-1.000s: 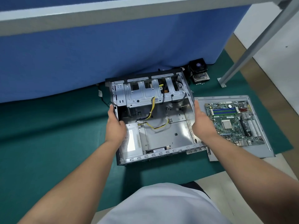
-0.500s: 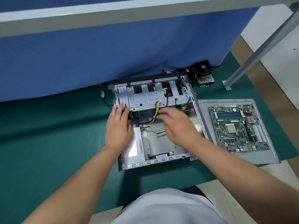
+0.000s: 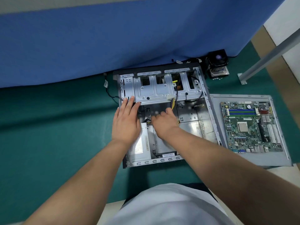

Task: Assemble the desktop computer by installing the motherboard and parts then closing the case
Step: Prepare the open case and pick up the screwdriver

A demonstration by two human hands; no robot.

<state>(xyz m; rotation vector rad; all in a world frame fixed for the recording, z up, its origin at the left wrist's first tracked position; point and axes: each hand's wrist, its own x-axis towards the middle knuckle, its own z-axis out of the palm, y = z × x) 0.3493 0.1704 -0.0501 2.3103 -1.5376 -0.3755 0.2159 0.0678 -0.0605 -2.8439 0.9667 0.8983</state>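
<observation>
The left hand point(image 3: 125, 124) lies flat with straight fingers spread over the left side of the open grey metal computer case point(image 3: 162, 114), its fingertips touching the near edge of the silver stamped drive cage point(image 3: 155, 90); it holds nothing. The right hand point(image 3: 164, 123) reaches down inside the case with fingers curled toward the bundle of yellow and black power cables point(image 3: 172, 103); whether it actually grips them cannot be told, since the fingertips are hidden. Beneath the left wrist sits the silver boxed power supply with a white label point(image 3: 138, 146).

The case lies on its side on a dark green mat point(image 3: 48, 127), its interior floor bare metal. Just beside it to the right rests the flat grey side panel point(image 3: 253, 159), carrying the green motherboard with blue memory slots point(image 3: 250, 125), well outside the case. Behind the case's far right corner stands a black cooler fan on a finned heatsink point(image 3: 218, 65). A blue fabric partition point(image 3: 113, 38) runs along the back, and a grey metal leg point(image 3: 267, 54) slants at the right.
</observation>
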